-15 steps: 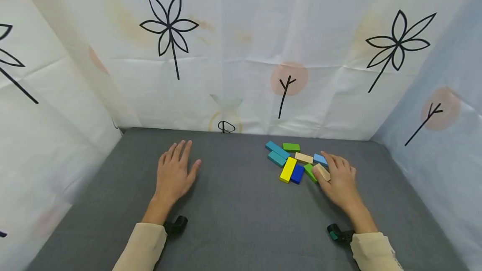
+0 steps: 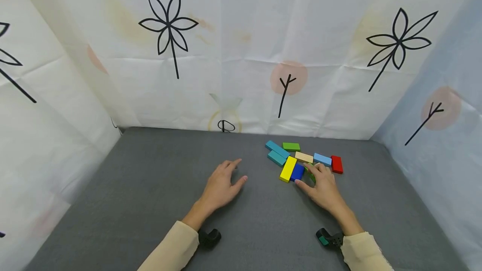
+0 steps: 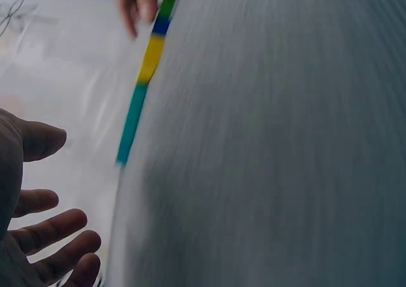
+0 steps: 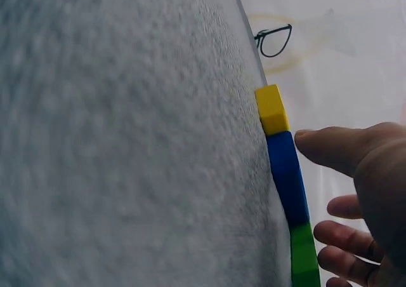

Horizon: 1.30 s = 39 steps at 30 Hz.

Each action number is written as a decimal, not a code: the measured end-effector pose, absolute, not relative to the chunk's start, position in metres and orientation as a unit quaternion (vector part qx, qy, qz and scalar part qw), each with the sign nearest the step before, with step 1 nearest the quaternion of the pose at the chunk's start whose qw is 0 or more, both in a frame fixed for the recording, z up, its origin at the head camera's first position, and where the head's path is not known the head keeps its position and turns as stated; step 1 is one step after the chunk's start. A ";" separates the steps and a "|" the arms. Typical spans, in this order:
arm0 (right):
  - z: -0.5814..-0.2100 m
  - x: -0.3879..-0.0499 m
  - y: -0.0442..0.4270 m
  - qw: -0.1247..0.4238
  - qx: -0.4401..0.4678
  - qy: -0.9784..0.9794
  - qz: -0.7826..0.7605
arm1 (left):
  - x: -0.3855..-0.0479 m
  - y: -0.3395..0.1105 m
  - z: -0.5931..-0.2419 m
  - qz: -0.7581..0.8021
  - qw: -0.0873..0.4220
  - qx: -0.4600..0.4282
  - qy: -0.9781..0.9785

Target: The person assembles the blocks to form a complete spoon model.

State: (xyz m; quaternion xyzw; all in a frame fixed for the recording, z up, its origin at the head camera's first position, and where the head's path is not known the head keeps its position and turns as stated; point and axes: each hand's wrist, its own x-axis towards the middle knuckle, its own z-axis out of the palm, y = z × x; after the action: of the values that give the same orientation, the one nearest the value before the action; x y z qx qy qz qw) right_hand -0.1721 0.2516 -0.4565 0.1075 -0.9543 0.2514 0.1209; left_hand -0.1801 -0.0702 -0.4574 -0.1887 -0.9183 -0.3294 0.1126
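My right hand (image 2: 324, 189) hovers with spread, slightly bent fingers over the right part of a cluster of small coloured blocks. Its thumb is beside the dark blue block (image 4: 288, 176); whether they touch I cannot tell. Below the fingers a green block (image 4: 304, 255) is partly covered, and a cream block is mostly hidden. A yellow block (image 2: 288, 169) lies against the dark blue one. To the left of the cluster, my left hand (image 2: 222, 185) is above the cloth, fingers extended and holding nothing.
A long teal-blue block (image 2: 278, 149), a shorter teal block (image 2: 276, 158), another green block (image 2: 291, 147), a cream block (image 2: 303, 157), a light blue block (image 2: 322, 159) and a red block (image 2: 337, 164) lie behind. Grey cloth (image 2: 132, 187) covers the table; a white printed curtain (image 2: 241, 32) backs it.
My left hand has moved right, nearer the blocks. My right hand has shifted left from the cream block toward the dark blue one, uncovering the red block and more of the light blue one.
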 end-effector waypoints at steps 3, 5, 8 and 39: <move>-0.458 -0.173 0.250 0.122 0.109 -0.957 0.238 | -0.183 -0.044 -0.460 -0.350 0.068 -0.201 -0.913; -0.460 -0.174 0.250 0.125 0.110 -0.959 0.231 | -0.185 -0.028 -0.461 -0.357 0.043 -0.204 -0.910; -0.461 -0.174 0.248 0.128 0.111 -0.959 0.225 | -0.191 -0.008 -0.462 -0.359 0.020 -0.201 -0.911; -0.452 -0.170 0.253 0.088 0.131 -0.968 0.194 | -0.213 0.060 -0.463 -0.330 0.004 -0.144 -0.933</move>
State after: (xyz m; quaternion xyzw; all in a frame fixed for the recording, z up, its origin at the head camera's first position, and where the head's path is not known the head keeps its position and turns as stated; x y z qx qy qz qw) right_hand -0.1700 0.2531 -0.4521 0.1308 -0.9682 0.1943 0.0876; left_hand -0.2131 0.0602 -0.4634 -0.1439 -0.9331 -0.3296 0.0045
